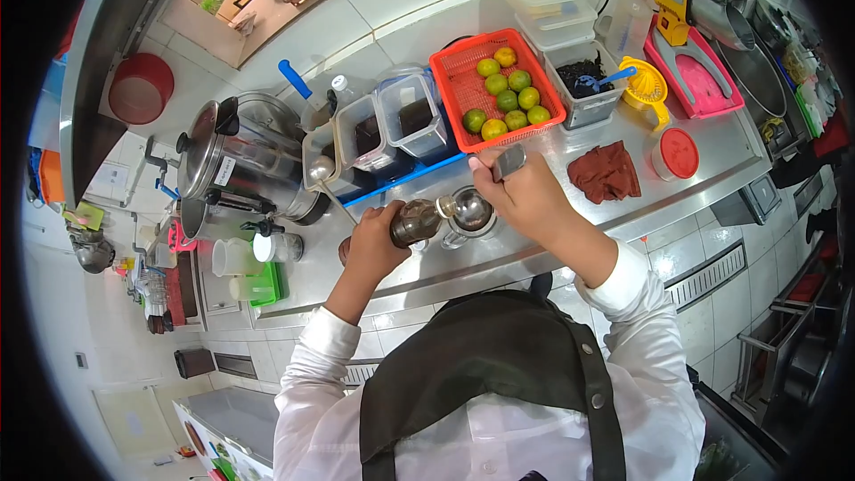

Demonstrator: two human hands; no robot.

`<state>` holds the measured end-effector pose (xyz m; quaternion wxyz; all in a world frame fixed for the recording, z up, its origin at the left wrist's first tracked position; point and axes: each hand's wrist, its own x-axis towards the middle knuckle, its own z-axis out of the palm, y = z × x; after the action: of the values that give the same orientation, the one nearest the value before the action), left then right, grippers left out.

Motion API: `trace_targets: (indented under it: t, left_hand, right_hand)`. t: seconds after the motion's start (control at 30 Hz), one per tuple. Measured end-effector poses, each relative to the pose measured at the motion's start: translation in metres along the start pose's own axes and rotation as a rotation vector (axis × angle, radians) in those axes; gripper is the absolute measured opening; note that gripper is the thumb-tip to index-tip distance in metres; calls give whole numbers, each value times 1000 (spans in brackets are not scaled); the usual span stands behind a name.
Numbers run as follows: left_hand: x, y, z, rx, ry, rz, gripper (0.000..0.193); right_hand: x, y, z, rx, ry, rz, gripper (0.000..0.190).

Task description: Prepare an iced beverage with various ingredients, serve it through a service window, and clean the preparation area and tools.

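Observation:
In the head view my left hand (375, 240) is wrapped around a brown bottle (415, 223) lying nearly sideways. The bottle's neck (446, 206) reaches the rim of a round metal ladle bowl (471, 208). My right hand (518, 197) grips the ladle's flat metal handle (510, 162). Directly beneath the bowl stands a clear glass mug (457, 238), largely covered by it. Whether liquid is running from the bottle cannot be made out.
Clear tubs of dark liquid (411, 121) stand in a blue tray (401, 180). An orange basket (446, 67) holds several green-yellow citrus fruits. Rightward lie a brown cloth (604, 172), a red-lidded tub (678, 155) and a yellow juicer (644, 83). A steel urn (254, 160) stands left.

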<state>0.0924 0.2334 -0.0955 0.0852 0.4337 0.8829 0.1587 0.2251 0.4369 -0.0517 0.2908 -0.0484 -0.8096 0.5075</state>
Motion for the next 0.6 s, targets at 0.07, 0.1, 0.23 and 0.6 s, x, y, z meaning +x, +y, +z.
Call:
trace_targets:
  t: [0.07,0.1,0.23,0.6]
  left_hand:
    - [1,0,-1,-3,-1,5,60]
    - [1,0,-1,3,0,11,60]
    - [2,5,-3,29,5,5,60]
    - [6,3,-4,67,-13,38,58]
  right_hand:
    - [1,-1,-1,-11,6,-23,24]
    - [2,-1,-2,-23,10,-45,24]
    - [3,-1,-3,-37,3,-41,25]
    - [3,5,3,14,30,-10,29]
